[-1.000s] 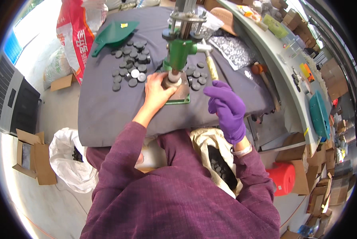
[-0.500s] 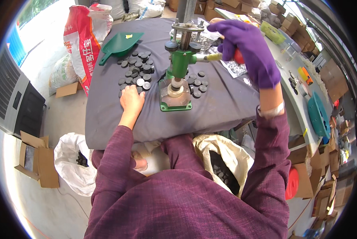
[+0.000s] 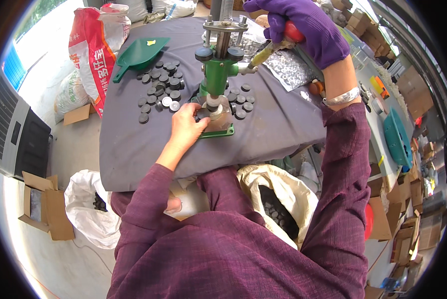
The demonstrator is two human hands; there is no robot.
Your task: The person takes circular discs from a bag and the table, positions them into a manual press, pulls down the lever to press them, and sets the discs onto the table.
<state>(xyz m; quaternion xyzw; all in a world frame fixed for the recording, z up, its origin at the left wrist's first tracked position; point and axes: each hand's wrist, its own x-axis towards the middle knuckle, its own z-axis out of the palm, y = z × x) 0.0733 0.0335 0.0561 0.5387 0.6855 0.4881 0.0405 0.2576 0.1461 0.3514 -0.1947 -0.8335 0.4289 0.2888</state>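
Observation:
A green hand press (image 3: 216, 74) stands on the grey-clothed table in front of me. My left hand (image 3: 183, 130) is bare and at the left side of its base, pinching a black disc (image 3: 202, 115) between thumb and fingers, next to the light round seat under the ram. My right hand (image 3: 310, 35), in a purple glove, is closed on the red ball knob (image 3: 294, 31) of the press lever, raised at the upper right. Left of the press lies a pile of black discs (image 3: 159, 79), a couple showing silvery faces. Several more discs (image 3: 241, 99) lie to its right.
A green dustpan (image 3: 143, 54) lies at the table's back left. Clear bags of small metallic parts (image 3: 291, 67) lie behind the press. Below the near edge are an open cream sack (image 3: 278, 174) and a white sack (image 3: 86, 219), both with dark pieces inside.
My left hand has moved right from the disc pile to the press base, now with a disc in its fingers. The gloved right hand and the lever knob have risen.

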